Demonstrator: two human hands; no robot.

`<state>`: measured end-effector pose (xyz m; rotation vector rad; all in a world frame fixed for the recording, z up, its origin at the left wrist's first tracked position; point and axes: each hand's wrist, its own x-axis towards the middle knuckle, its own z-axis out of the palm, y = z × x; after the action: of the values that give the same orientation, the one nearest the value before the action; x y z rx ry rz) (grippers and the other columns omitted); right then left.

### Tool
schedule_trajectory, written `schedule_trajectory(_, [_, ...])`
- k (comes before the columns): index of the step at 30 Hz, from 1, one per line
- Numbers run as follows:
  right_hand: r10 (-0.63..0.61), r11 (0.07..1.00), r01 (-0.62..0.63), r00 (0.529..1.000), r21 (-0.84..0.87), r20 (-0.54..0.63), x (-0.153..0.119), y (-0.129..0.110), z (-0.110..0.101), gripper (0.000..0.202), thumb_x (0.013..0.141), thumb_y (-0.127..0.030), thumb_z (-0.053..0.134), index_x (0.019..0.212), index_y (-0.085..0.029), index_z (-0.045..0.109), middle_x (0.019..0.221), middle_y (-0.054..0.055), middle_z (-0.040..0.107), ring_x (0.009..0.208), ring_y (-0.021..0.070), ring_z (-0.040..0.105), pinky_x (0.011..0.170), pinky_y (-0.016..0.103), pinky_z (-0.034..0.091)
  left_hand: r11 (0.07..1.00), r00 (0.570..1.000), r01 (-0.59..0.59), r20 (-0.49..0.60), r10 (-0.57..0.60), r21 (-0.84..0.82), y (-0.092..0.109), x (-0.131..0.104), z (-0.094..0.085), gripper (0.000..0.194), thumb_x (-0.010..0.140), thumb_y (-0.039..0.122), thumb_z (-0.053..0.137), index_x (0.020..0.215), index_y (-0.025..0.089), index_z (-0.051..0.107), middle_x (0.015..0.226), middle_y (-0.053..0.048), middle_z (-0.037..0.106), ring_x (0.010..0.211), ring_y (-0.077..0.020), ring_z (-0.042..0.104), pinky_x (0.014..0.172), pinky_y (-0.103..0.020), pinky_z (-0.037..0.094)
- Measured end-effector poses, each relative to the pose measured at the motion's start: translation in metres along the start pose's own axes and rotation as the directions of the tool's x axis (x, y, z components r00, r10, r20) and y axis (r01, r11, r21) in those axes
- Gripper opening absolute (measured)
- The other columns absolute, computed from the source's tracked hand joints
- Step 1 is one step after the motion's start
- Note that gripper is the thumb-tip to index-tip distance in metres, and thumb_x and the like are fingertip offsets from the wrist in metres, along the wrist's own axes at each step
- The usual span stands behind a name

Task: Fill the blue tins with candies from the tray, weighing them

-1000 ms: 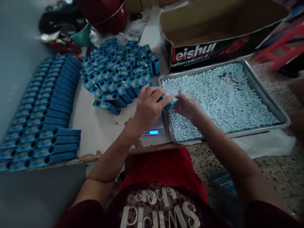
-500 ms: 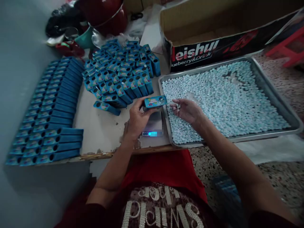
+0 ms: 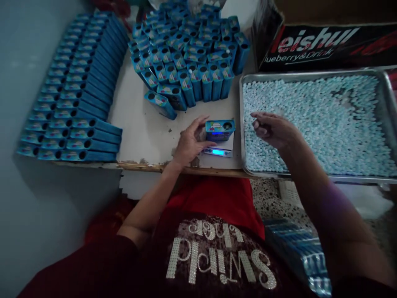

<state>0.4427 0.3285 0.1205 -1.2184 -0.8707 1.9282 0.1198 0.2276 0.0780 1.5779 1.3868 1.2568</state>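
A small blue candy box (image 3: 220, 130) stands on a little digital scale (image 3: 218, 152) with a lit display. My left hand (image 3: 190, 142) is beside the box's left end, thumb and fingers spread apart around it; contact is hard to make out. Over the left part of a metal tray (image 3: 244, 124) hovers my right hand (image 3: 273, 128), its fingers curled in and the index finger reaching toward the scale. What those fingers hold is hidden. Pale mint-coloured candies (image 3: 322, 132) cover most of the tray.
Neat rows of blue boxes (image 3: 83, 91) line the table's left side. A looser cluster of boxes (image 3: 192, 62) stands behind the scale. Beyond the tray is a black printed carton (image 3: 310, 45). Wrapped blue packs (image 3: 297, 248) sit below on the floor.
The box has gone from my left hand's grip down onto the scale, and that hand's fingers have loosened. My right hand's fingers have curled in over the tray. The view has shifted.
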Motion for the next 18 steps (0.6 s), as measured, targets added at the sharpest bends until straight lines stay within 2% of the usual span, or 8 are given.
schedule_trajectory(2, [0.04, 0.999, -0.041, 0.998, -0.009, -0.044, -0.006, -0.007, 0.001, 0.019, 0.1, -0.005, 0.071, 0.11, -0.018, 0.079, 0.083, 0.002, 0.074, 0.058, 0.0079, 0.053, 0.049, 0.016, 0.04, 0.992, 0.998, -0.054, -0.012, 0.055, 0.112, 0.003, -0.006, -0.024, 0.093, 0.081, 0.052, 0.11, 0.158, 0.033, 0.062, 0.147, -0.011, 0.078, 0.143, -0.0331, 0.075, 0.121, -0.048, 0.065])
schedule_trajectory(4, [0.089, 0.996, -0.091, 0.988, -0.014, -0.126, -0.012, -0.015, 0.002, 0.022, 0.103, 0.0, 0.065, 0.11, -0.016, 0.078, 0.087, 0.005, 0.075, 0.064, 0.0084, 0.058, 0.056, 0.019, 0.044, 0.978, 0.996, -0.056, -0.053, 0.068, 0.199, 0.005, -0.012, -0.049, 0.087, 0.088, 0.06, 0.103, 0.159, 0.034, 0.06, 0.144, -0.011, 0.078, 0.143, -0.0333, 0.075, 0.118, -0.05, 0.066])
schedule_trajectory(7, [0.098, 0.994, -0.108, 0.962, -0.028, -0.256, -0.024, -0.023, 0.006, 0.03, 0.107, 0.003, 0.053, 0.103, -0.013, 0.079, 0.084, 0.006, 0.072, 0.064, 0.0077, 0.055, 0.058, 0.024, 0.04, 0.979, 0.988, -0.056, -0.134, 0.083, 0.194, 0.006, -0.016, -0.081, 0.07, 0.093, 0.07, 0.094, 0.147, 0.035, 0.068, 0.131, -0.006, 0.081, 0.129, -0.031, 0.08, 0.112, -0.051, 0.069])
schedule_trajectory(9, [0.079, 0.992, -0.107, 0.947, -0.073, -0.312, -0.032, -0.025, 0.011, 0.034, 0.107, 0.003, 0.05, 0.099, -0.013, 0.079, 0.08, 0.005, 0.07, 0.06, 0.008, 0.049, 0.056, 0.027, 0.035, 0.985, 0.978, -0.054, -0.189, 0.086, 0.166, 0.008, -0.014, -0.093, 0.064, 0.092, 0.073, 0.094, 0.139, 0.036, 0.073, 0.126, -0.004, 0.082, 0.123, -0.0297, 0.081, 0.108, -0.051, 0.07])
schedule_trajectory(13, [0.056, 0.98, -0.114, 0.944, -0.163, -0.325, -0.046, -0.026, 0.025, 0.032, 0.1, 0.005, 0.054, 0.094, -0.015, 0.079, 0.072, 0.005, 0.068, 0.055, 0.0095, 0.043, 0.055, 0.031, 0.032, 0.977, 0.947, -0.126, -0.272, 0.17, 0.171, 0.022, -0.002, -0.099, 0.068, 0.082, 0.077, 0.101, 0.13, 0.036, 0.078, 0.122, -0.002, 0.084, 0.119, -0.0307, 0.08, 0.103, -0.053, 0.07])
schedule_trajectory(15, [0.013, 0.981, -0.074, 0.948, -0.181, -0.318, -0.049, -0.027, 0.03, 0.032, 0.097, 0.007, 0.056, 0.088, -0.016, 0.077, 0.068, 0.005, 0.068, 0.053, 0.0091, 0.044, 0.055, 0.03, 0.032, 0.965, 0.93, -0.205, -0.275, 0.244, 0.163, 0.032, 0.004, -0.096, 0.061, 0.086, 0.075, 0.099, 0.129, 0.035, 0.079, 0.121, 0.0, 0.084, 0.115, -0.0283, 0.08, 0.102, -0.052, 0.07])
schedule_trajectory(18, [-0.017, 0.965, -0.066, 0.951, -0.254, -0.309, -0.048, -0.029, 0.031, 0.028, 0.1, 0.005, 0.063, 0.087, -0.015, 0.077, 0.074, 0.009, 0.075, 0.057, 0.0097, 0.056, 0.057, 0.029, 0.038, 0.945, 0.923, -0.292, -0.216, 0.319, 0.146, 0.041, 0.011, -0.088, 0.054, 0.094, 0.068, 0.096, 0.133, 0.034, 0.079, 0.126, 0.003, 0.084, 0.116, -0.0262, 0.08, 0.105, -0.05, 0.07])
